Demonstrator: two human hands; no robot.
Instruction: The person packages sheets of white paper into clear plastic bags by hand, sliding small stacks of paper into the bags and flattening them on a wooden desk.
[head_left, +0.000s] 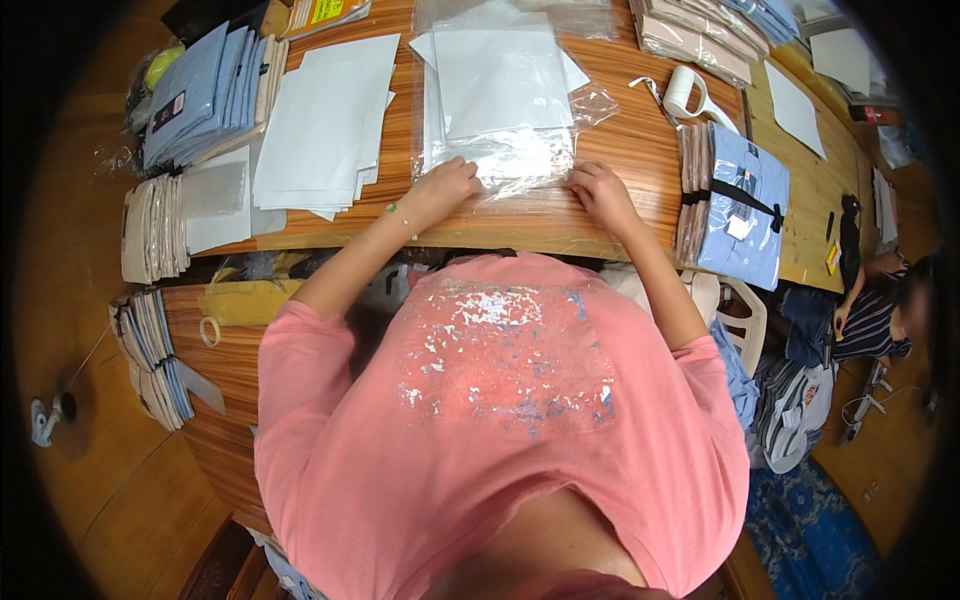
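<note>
On this striped wooden table (640, 130), white sheets (320, 120) sit left of our clear plastic bag (522, 160) — our left hand (450, 193) and right hand (603, 195) bunch narrow at its near corners, can't tell if we're gripping. Uneven tugging could crease it.

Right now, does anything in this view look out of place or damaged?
Two things: the loose white sheets at left lie askew, with uneven edges; and the print on the pink shirt looks damaged, flaked into scattered patches.
</note>
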